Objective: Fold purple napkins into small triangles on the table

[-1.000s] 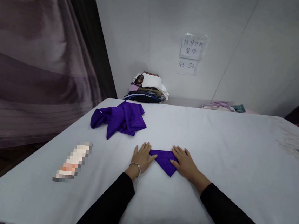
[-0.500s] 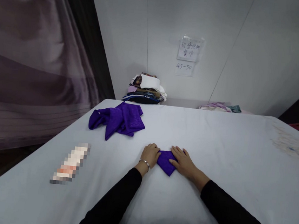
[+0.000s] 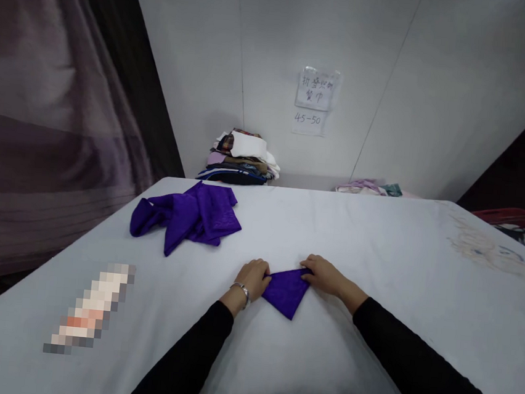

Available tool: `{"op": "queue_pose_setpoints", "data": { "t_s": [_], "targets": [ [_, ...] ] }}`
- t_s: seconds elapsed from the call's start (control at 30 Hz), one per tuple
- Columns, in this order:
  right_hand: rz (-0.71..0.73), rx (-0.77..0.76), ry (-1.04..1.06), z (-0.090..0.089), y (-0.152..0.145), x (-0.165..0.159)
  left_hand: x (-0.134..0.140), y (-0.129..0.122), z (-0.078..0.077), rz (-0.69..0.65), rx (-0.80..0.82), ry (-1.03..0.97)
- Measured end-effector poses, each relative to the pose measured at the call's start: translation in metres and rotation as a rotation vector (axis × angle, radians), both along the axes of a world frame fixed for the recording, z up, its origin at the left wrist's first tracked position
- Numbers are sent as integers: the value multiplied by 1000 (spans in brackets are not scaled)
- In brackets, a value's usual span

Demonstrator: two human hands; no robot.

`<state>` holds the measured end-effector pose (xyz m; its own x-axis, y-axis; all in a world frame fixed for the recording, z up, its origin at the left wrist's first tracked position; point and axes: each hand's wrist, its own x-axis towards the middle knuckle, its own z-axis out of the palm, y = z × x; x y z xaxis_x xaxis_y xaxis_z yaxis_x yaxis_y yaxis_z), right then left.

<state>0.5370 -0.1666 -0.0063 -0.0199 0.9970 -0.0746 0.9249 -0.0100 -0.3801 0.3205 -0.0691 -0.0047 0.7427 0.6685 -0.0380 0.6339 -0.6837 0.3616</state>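
Observation:
A folded purple napkin (image 3: pixel 287 292) lies on the white-covered table, one corner pointing toward me. My left hand (image 3: pixel 254 278) grips its left corner, the thumb on top and the fingers curled over the far side. At the upper right corner, my right hand (image 3: pixel 322 273) pinches the cloth between thumb and fingers. Farther back on the left lies a crumpled heap of purple cloth (image 3: pixel 191 215), apart from both hands.
A pixelated long object (image 3: pixel 91 310) lies on the table's left part. Behind the far edge are a stack of folded clothes (image 3: pixel 243 158) and a low pile of cloth (image 3: pixel 368 187). Paper signs (image 3: pixel 316 94) hang on the wall; a curtain (image 3: pixel 51 121) hangs at left.
My right hand has gone from lying with spread fingers on the napkin to pinching its corner. More of the napkin shows between my hands. The view has shifted slightly right.

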Motion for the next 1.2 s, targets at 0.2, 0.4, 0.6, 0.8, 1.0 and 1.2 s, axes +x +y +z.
{"op": "queue_pose_setpoints", "data": {
  "t_s": [0.2,0.4,0.6,0.8,1.0,1.2],
  "targets": [
    [-58,-172,50,7,13,8,-3,-6,3,16,-54,22],
    [-110,-224,222,8,13,14,-4,-7,3,18,-85,29],
    [-132,-245,585,4,13,23,-3,-7,3,-9,-147,59],
    [-234,-75,850,-5,21,19,2,-5,-1,-23,-192,64],
    [-346,101,867,-22,43,9,5,-9,-11,128,-164,49],
    [-409,252,702,-38,56,-1,4,-22,-15,186,38,4]
  ]
}}
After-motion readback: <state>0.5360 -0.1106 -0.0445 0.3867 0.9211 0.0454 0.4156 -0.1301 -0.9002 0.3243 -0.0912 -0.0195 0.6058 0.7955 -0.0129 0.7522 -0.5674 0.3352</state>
